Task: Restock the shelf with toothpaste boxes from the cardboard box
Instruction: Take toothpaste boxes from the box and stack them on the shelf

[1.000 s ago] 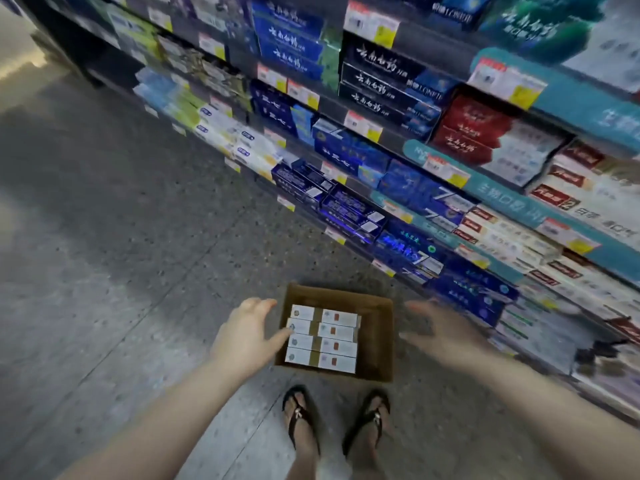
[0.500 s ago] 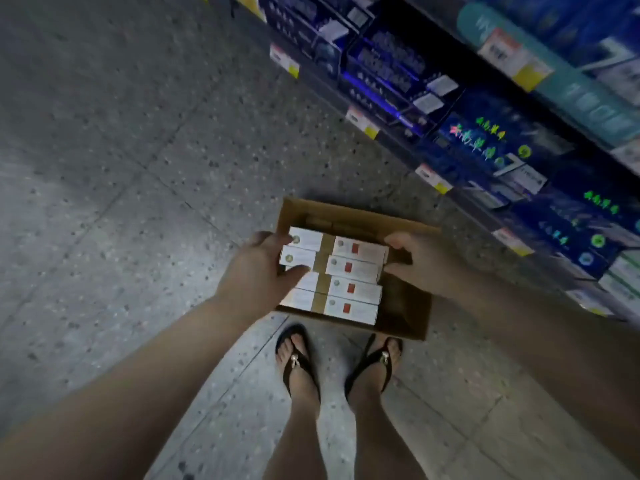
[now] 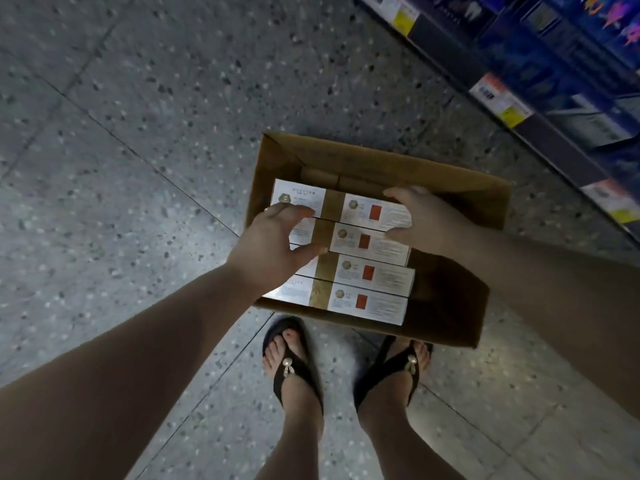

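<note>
1. Open brown cardboard box (image 3: 450,199) on the speckled floor (image 3: 138,133), holding four long white-and-gold toothpaste boxes (image 3: 370,271) side by side — long axes running from hand to hand.
2. Left hand (image 3: 266,247): fingers spread over the near-left ends, touching; not clamped.
3. Right hand (image 3: 426,216): thumb and fingers bracket the two far boxes' right ends — grip not yet closed.
4. Half a second earlier, both hands sat further out at the ends; the blue-stocked shelf (image 3: 554,98) lies beyond the right hand.

Bare forearms, no sleeves, no watch or rings visible. Left hand (image 3: 266,244) and right hand (image 3: 427,220) ungloved. Bare lower legs. Black flip-flop sandals (image 3: 294,372), each with a small gold-tone ornament on the thong strap. Red polish on toenails.
</note>
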Tool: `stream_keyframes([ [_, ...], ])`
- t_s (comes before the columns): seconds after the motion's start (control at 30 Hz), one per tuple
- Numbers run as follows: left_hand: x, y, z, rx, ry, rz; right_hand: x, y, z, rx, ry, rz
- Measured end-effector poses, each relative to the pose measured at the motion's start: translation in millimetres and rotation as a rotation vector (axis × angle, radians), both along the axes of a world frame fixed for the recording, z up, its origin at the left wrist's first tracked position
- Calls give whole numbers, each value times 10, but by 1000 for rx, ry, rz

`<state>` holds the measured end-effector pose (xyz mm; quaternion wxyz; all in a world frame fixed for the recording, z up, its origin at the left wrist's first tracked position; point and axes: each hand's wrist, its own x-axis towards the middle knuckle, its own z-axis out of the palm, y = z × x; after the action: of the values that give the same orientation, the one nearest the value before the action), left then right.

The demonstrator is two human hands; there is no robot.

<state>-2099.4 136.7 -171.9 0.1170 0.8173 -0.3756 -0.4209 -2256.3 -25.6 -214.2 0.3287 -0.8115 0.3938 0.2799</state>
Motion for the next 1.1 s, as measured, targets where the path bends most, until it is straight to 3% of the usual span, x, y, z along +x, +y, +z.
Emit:
stream_keyframes([
  [0.3,103,-15,-384,22,-10,-19,-39,-92,-323,48,6,70],
  [0.6,153,23,-481,10,-25,-38,4,-144,-394,-44,29,134],
  [0.83,262,106,-518,-30,-119,-153,-137,-166,-199,-121,-50,0],
  [1.1,237,-100,-659,195,-195,-512,-891,-287,212,-72,-72,-277],
])
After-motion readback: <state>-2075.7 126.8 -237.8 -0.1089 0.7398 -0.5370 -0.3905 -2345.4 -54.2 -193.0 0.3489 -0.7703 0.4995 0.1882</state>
